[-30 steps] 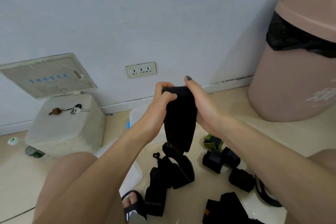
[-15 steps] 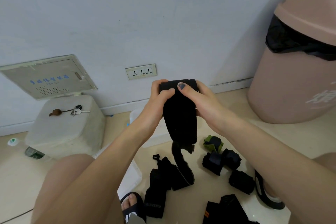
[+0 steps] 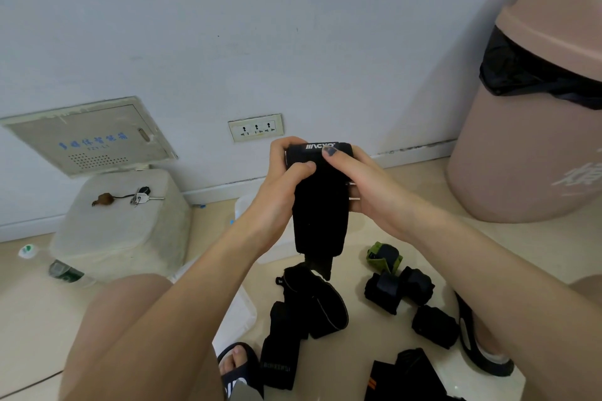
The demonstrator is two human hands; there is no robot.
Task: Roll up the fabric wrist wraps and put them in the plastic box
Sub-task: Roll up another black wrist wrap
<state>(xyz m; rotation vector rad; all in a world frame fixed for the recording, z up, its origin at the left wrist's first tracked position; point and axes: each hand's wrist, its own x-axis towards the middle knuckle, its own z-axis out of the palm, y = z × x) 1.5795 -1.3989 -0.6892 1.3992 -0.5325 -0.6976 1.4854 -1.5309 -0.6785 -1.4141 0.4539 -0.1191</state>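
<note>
I hold a black fabric wrist wrap (image 3: 321, 215) upright in front of me, its top end turned over with white lettering showing. My left hand (image 3: 283, 185) grips its left edge, thumb pressed on the front. My right hand (image 3: 361, 182) grips its right edge, thumb on the folded top. The wrap's tail hangs down towards the floor. A clear plastic box (image 3: 241, 312) stands on the floor, mostly hidden behind my left forearm. Rolled black wraps (image 3: 399, 291) and a green-edged rolled wrap (image 3: 384, 257) lie on the floor at right. Unrolled black wraps (image 3: 303, 306) lie below my hands.
A large pink bin (image 3: 534, 127) with a black liner stands at right. A white box (image 3: 120, 225) with keys on it sits at left by the wall, a plastic bottle (image 3: 52, 267) beside it. My sandalled feet (image 3: 239, 368) rest on the floor.
The wrap's top end has been turned over further, so white lettering now shows. My right thumb has moved onto the fold, and the hanging tail has risen a little.
</note>
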